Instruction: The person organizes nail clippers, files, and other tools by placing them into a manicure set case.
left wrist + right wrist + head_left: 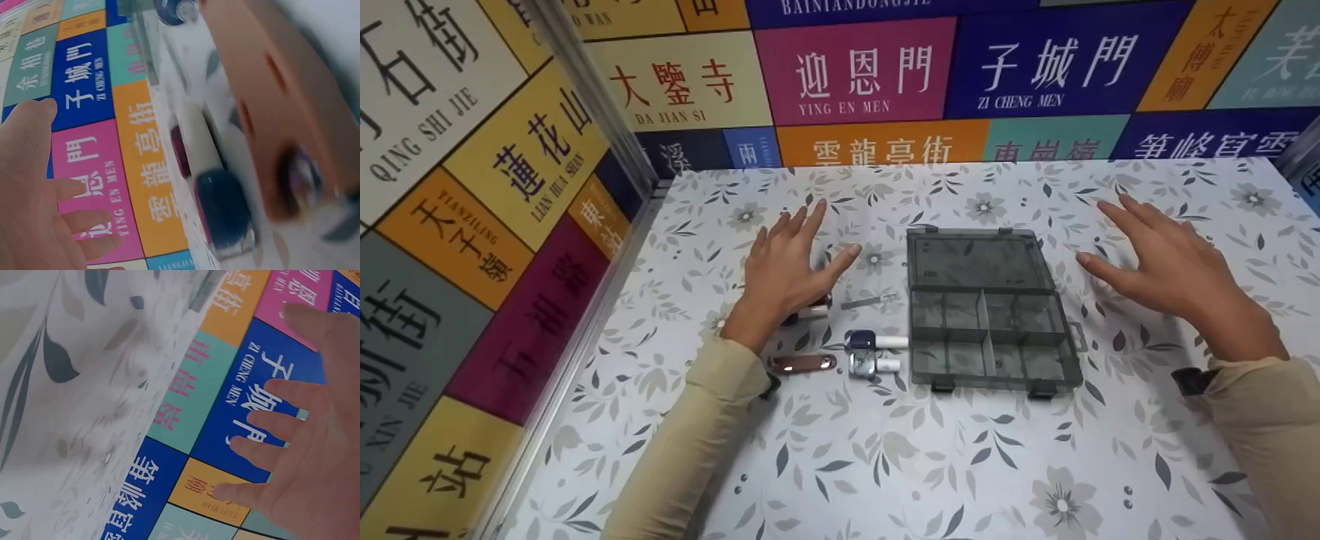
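Observation:
My left hand (pixel 791 259) is held above the table with fingers spread, holding nothing. My right hand (pixel 1174 259) is likewise raised with fingers apart, to the right of a smoky transparent compartment box (pixel 990 337). I cannot tell whether the box lid is closed. Left of the box lie a dark blue nail polish bottle (pixel 860 340) and a clear, silvery one (pixel 862 365), both with white caps. A brown nail clipper (pixel 804 364) lies beside my left wrist. In the left wrist view, a blue polish bottle (pixel 225 208) partly covers a dark red one (pixel 180 152).
A thin grey strip (pixel 870 301), perhaps a nail file, lies between my left hand and the box. The flower-patterned tabletop (pixel 930 465) meets panels of coloured street-name signs (pixel 855 75) at the back and left.

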A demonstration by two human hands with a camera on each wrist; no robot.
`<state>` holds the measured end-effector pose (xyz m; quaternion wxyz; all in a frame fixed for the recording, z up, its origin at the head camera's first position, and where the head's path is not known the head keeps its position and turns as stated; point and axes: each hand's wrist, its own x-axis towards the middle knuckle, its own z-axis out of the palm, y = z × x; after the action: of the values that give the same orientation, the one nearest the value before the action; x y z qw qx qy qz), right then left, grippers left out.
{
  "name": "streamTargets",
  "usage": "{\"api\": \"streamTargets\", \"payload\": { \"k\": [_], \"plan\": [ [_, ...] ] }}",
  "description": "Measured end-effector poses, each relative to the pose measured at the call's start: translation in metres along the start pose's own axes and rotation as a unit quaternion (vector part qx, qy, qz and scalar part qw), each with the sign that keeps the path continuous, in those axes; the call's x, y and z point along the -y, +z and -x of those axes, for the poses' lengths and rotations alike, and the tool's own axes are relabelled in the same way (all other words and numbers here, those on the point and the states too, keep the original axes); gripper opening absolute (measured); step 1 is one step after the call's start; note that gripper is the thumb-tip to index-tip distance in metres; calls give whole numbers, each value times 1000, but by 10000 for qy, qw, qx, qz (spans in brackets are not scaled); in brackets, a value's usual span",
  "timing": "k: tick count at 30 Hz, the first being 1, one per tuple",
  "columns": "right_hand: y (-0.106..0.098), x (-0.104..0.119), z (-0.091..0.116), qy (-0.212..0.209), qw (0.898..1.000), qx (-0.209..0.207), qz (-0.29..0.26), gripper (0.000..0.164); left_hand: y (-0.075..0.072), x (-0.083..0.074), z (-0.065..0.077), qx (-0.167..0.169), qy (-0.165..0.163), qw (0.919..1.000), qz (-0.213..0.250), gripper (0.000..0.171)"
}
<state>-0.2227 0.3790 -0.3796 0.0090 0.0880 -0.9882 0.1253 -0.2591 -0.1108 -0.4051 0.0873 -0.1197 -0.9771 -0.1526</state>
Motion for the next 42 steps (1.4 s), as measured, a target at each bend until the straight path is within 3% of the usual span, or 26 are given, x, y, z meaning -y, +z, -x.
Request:
{"api": "streamTargets", "payload": {
  "k": [7,20,30,42],
  "plan": [
    [0,7,11,91,9999,-48,3,85,1,-13,8,-207,215,9981,536,92],
    [9,29,16,-372,9984,-403,-154,58,4,-26,13,-92,41,9966,817,86],
    [22,37,12,-545,9982,-107,-206,39,13,-32,12,-166,306,9952,917,70],
    [38,38,10,-711,9971,155,-235,20,24,-42,10,-22,489,9933,1043,45]
  ]
}}
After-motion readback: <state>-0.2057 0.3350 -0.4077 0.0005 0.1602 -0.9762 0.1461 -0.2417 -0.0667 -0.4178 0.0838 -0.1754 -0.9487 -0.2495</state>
